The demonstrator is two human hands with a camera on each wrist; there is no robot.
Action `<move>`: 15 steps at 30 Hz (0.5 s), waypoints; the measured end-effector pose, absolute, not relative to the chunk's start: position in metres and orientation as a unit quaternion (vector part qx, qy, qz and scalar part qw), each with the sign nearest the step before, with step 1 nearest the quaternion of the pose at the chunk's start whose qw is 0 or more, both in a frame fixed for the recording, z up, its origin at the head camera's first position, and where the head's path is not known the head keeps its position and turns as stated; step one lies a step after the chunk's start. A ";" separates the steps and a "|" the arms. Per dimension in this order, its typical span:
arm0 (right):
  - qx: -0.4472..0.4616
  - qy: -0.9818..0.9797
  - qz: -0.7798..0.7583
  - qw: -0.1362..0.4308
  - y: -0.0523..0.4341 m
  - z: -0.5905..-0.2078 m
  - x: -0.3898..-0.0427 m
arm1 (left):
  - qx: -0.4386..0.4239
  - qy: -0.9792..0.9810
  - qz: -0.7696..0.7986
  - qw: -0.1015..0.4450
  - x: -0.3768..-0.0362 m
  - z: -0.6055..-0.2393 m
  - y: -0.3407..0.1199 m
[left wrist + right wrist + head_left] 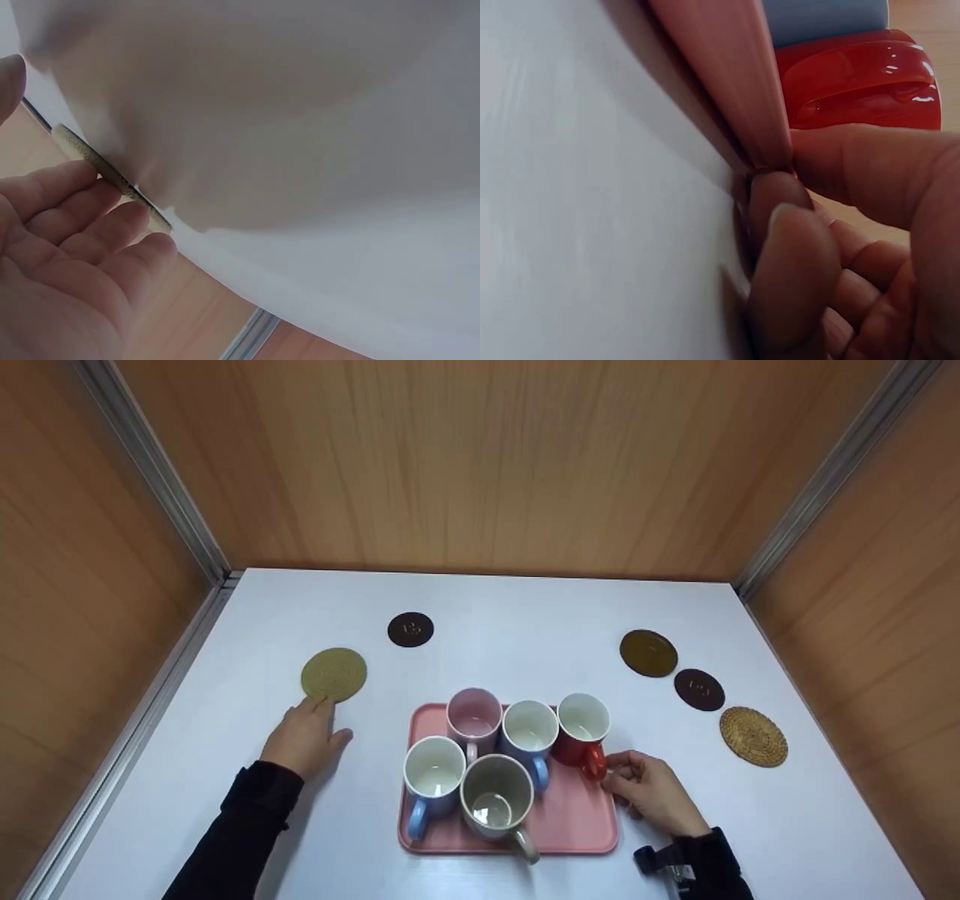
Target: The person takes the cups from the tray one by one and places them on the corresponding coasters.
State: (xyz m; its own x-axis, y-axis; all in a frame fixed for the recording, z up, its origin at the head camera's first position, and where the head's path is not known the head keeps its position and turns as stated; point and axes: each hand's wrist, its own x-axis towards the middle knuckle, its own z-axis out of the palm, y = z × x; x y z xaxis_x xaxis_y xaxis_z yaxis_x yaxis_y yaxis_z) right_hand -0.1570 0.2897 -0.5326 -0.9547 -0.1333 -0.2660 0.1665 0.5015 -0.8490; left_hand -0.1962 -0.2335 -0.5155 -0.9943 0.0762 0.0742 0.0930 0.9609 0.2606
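My left hand (302, 741) reaches out with its fingertips on the near edge of a round olive-green woven coaster (334, 672). In the left wrist view the coaster (82, 152) is edge-on against the fingers, and the thumb stands apart. My right hand (654, 791) pinches the right rim of a pink tray (574, 825), close to the red mug's handle (595, 762). The right wrist view has the thumb above the tray's rim (727, 60) and curled fingers below. On the tray stand a pink mug (475, 712), two blue mugs (529, 727), the red mug and a larger grey mug (496, 795).
A dark brown coaster (410, 629) lies towards the back left. On the right are a brown-olive coaster (649, 653), another dark coaster (699, 690) and a tan woven one (754, 736). Wood-grain panels (480, 465) enclose the white table (517, 622) at the back and sides.
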 end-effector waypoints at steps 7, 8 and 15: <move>0.025 0.852 -0.500 0.156 0.290 -0.535 -0.158 | -0.052 -0.989 -0.139 0.017 -0.198 -0.507 -0.231; 0.026 0.852 -0.500 0.157 0.290 -0.535 -0.158 | -0.053 -0.989 -0.141 0.015 -0.198 -0.506 -0.231; 0.014 0.852 -0.501 0.153 0.290 -0.531 -0.157 | -0.055 -0.988 -0.143 0.007 -0.199 -0.504 -0.227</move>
